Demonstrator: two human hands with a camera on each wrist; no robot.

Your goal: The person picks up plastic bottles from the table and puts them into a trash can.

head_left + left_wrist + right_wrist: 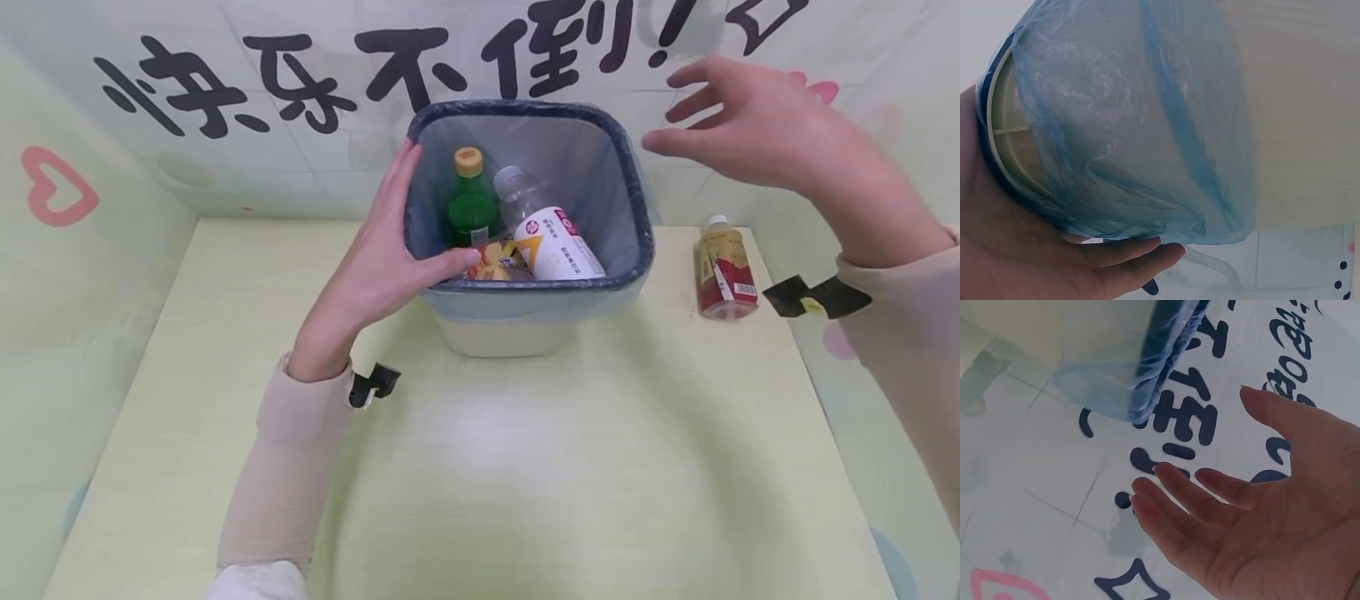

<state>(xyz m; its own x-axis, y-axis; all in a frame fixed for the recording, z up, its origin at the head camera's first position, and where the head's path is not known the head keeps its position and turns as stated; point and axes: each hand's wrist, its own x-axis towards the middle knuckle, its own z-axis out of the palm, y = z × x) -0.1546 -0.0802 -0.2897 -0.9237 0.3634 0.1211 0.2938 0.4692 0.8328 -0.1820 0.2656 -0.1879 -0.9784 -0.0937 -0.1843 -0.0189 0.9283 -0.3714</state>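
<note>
A trash can [510, 337] with a blue plastic liner [637, 208] stands at the back of the table. Inside lie a green bottle [471, 204] with a yellow cap, a clear bottle with a white label [558, 246] and a snack wrapper [495, 260]. My left hand [375, 250] holds the can's left rim: the thumb reaches over the front-left edge, the fingers lie along the outside against the liner [1122, 94]. To the can's right, my right hand [765, 125] hangs in the air, touching nothing. Its fingers [1191, 500] are spread and loosely bent.
A drink bottle with a red and yellow label [726, 271] lies on the table [480, 467] at the right. Behind the can rises a white wall sheet [330, 158] with large dark characters. Pale side walls with pink hearts [60, 185] border the table.
</note>
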